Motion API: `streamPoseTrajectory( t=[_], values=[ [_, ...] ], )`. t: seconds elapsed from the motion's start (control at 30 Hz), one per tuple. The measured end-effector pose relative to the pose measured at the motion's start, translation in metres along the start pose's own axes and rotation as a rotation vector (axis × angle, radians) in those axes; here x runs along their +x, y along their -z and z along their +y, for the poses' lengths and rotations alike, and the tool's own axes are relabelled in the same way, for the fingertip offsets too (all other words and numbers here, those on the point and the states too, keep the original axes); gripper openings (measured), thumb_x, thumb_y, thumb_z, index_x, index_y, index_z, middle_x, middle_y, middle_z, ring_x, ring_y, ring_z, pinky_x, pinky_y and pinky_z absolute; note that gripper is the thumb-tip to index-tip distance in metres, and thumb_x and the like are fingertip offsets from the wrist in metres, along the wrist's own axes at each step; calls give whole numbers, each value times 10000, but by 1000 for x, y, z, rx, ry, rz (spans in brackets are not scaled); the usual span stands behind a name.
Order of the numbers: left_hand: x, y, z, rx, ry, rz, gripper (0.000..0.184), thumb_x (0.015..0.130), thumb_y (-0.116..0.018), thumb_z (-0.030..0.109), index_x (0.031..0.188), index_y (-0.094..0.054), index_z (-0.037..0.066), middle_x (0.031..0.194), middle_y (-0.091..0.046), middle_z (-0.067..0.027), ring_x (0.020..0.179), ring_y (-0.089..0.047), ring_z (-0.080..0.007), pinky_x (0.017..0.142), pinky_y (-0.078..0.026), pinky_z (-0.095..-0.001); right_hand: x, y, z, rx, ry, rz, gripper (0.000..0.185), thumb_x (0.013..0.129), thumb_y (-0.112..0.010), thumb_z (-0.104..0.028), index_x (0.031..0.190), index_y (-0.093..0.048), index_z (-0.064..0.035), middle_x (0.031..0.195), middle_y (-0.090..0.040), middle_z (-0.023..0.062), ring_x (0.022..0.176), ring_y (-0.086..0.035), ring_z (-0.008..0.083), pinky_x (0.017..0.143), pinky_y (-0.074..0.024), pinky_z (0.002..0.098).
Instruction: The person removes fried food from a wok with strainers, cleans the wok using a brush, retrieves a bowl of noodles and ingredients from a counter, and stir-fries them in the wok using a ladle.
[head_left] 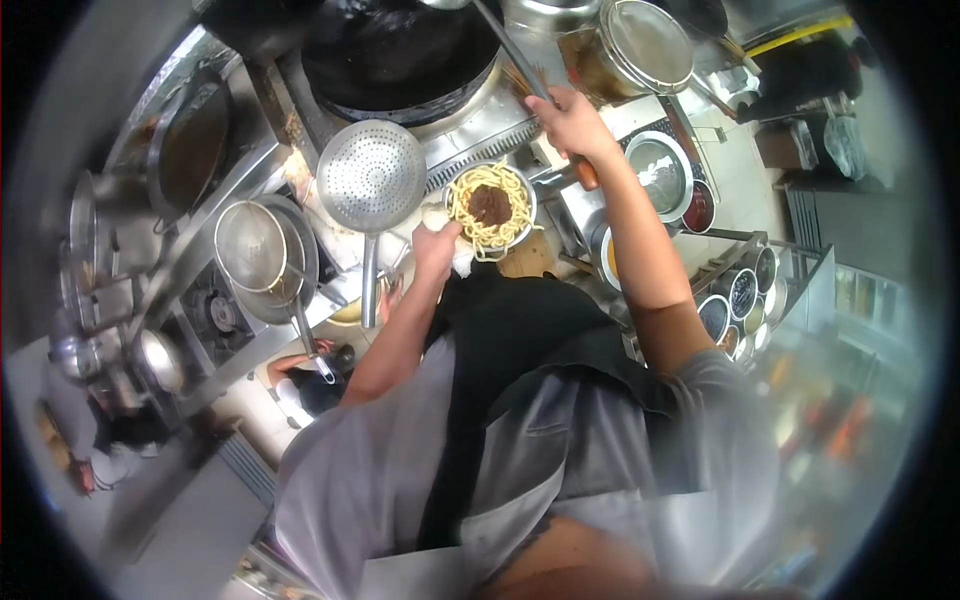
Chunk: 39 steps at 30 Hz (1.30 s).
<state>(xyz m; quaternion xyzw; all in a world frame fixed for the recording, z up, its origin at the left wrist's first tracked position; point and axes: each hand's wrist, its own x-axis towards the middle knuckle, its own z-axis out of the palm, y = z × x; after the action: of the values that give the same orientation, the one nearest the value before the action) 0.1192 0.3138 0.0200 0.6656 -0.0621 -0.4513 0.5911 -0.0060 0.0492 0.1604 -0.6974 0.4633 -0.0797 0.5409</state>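
My left hand [435, 250] is closed at the near left rim of a round bowl [533, 212], with a bit of white cloth [462, 265] beside the fingers. Thick yellow noodles [507, 240] fill the bowl, topped by a mound of dark brown sauce [490, 206]. Higher up on the right, my right hand [573, 122] grips a long-handled ladle [512, 52] by its shaft. The wooden end of the handle sticks out below the hand; the ladle's head is mostly cut off at the top edge. Just left of the bowl lies a perforated skimmer [370, 175].
A large black wok [400, 50] sits on the stove ahead. Mesh strainers rest at left [250, 245] and upper right [650, 45]. To the right are a pot of clear liquid [658, 175] and a rack of sauce containers [743, 292]. Another person's arm [298, 362] shows at lower left.
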Motion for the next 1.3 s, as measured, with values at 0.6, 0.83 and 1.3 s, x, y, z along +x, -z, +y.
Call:
streamPoseTrajectory(
  t=[0.6, 0.83, 1.3],
  values=[
    [33, -21, -8, 38, -28, -129, 284, 769, -657, -7, 1053, -662, -24, 976, -689, -66, 858, -647, -157, 763, -512, -298, 1, 16, 181, -404, 63, 506, 281, 916, -604, -263, 1079, -603, -34, 769, -652, 264, 767, -661, 439, 679, -520, 492],
    [26, -17, -18, 154, -28, -184, 406, 765, -701, 41, 1135, -592, -86, 1015, -666, -119, 878, -637, -192, 778, -514, -322, 37, 22, 264, -790, -66, 334, 317, 957, -433, -220, 1194, -555, -48, 972, -695, 187, 857, -692, 346, 734, -557, 476],
    [-127, -103, -25, 511, 60, -149, 327, 832, -650, 224, 1032, -616, -32, 916, -607, -92, 742, -595, -193, 611, -489, -347, -329, 129, 249, -319, 267, 330, 362, 821, -650, -272, 1138, -675, -100, 1086, -692, 145, 966, -664, 337, 841, -515, 418]
  ],
)
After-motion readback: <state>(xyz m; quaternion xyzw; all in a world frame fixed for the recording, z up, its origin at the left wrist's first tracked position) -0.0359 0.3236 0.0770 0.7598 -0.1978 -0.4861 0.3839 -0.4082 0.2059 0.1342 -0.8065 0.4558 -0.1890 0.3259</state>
